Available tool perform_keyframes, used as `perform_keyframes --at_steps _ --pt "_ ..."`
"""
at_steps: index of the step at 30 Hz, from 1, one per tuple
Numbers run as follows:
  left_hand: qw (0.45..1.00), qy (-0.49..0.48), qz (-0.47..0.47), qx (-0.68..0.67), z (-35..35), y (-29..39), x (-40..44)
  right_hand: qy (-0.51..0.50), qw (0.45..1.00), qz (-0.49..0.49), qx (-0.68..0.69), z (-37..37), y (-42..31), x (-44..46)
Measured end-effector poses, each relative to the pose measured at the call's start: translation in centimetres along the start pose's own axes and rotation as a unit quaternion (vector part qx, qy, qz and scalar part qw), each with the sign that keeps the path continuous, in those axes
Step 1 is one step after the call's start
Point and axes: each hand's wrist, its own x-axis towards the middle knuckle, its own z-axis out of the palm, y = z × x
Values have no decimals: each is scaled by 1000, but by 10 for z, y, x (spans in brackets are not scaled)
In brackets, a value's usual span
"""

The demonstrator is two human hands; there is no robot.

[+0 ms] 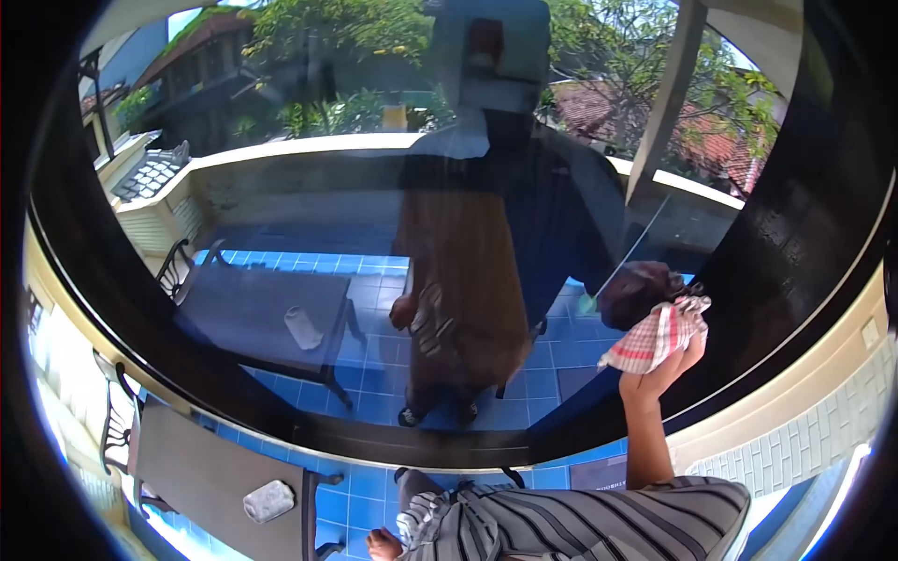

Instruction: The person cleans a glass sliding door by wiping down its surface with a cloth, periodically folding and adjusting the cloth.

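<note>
A red, white and checked cloth (658,337) is bunched in my right hand (675,369), which is raised against the dark window glass at the right. My fingers are wrapped round the cloth. Low in the view, my left hand (382,543) hangs beside my striped clothing, its fingers curled; what it holds, if anything, cannot be made out. The large glass pane (327,206) in front of me reflects my body, the cloth and the balcony.
A dark table (206,477) stands at the lower left with a pale folded item (268,502) on it. A metal chair (116,425) is beside it. Blue tiles (365,481) cover the floor. A dark frame (402,452) borders the glass.
</note>
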Motion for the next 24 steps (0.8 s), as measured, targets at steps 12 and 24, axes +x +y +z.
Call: perform_keyframes --at_steps 12,24 --pt "998 -10 -60 5 12 -7 -12 -38 992 -112 35 19 4 -21" --pt "999 -10 -47 -20 21 -25 -16 -96 991 -66 72 24 -49 -124"
